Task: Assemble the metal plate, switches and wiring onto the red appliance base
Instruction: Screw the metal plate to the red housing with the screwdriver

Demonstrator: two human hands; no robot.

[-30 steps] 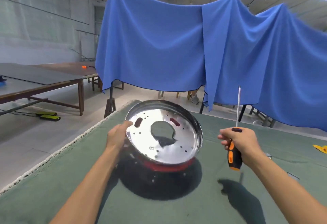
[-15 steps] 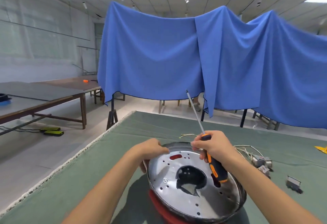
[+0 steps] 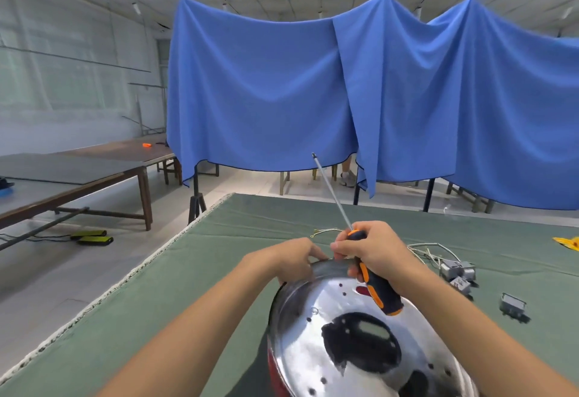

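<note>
The plate (image 3: pixel 360 349) is lying on the red base (image 3: pixel 277 378) at the near edge of the table (image 3: pixel 188 287), so the seating step looks to be in hand. The left hand (image 3: pixel 291 260) is gripping the plate's far rim with curled fingers, while the right hand (image 3: pixel 372 251) is clenching the screwdriver (image 3: pixel 377 287), shaft pointing up and away, fingertips also touching the rim. The switches (image 3: pixel 456 273) and wires (image 3: pixel 429 248) are waiting just beside, unfitted. Next probably calls for aligning holes, then flipping the screwdriver tip-down.

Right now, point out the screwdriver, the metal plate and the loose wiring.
screwdriver (image 3: pixel 377 290), head view, on its black and orange handle.
metal plate (image 3: pixel 300 352), head view, on its shiny face.
loose wiring (image 3: pixel 434 248), head view, on the pale wires.
</note>
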